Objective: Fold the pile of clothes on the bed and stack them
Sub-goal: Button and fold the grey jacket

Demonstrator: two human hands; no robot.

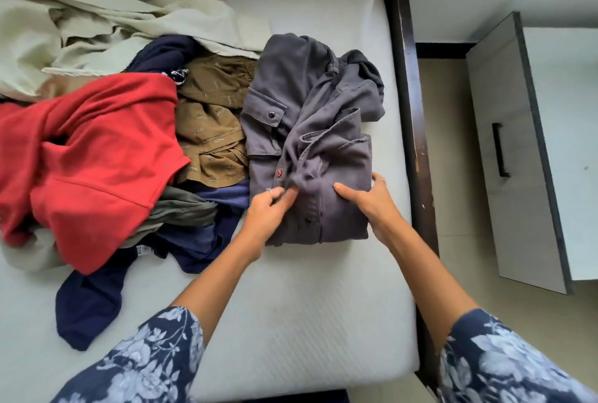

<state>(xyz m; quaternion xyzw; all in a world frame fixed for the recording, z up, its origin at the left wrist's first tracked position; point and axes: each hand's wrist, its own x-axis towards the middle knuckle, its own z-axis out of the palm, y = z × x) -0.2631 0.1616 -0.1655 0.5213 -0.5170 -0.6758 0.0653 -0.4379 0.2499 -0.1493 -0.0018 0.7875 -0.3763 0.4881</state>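
Note:
A grey button-up shirt (310,117) lies partly folded on the white mattress (291,305), near its right edge. My left hand (270,208) pinches a bunched fold of the shirt beside its button placket. My right hand (369,198) grips the shirt's right edge, thumb on top and fingers around the side. To the left lies an unfolded pile: a red garment (97,156), a brown patterned shirt (210,130), an olive piece (184,208) and dark navy clothes (94,299).
A crumpled beige sheet (113,4) covers the far left of the bed. The dark wooden bed frame (407,104) runs along the right side. Beyond it stands a grey cabinet (517,159) with a black handle, on a tan floor.

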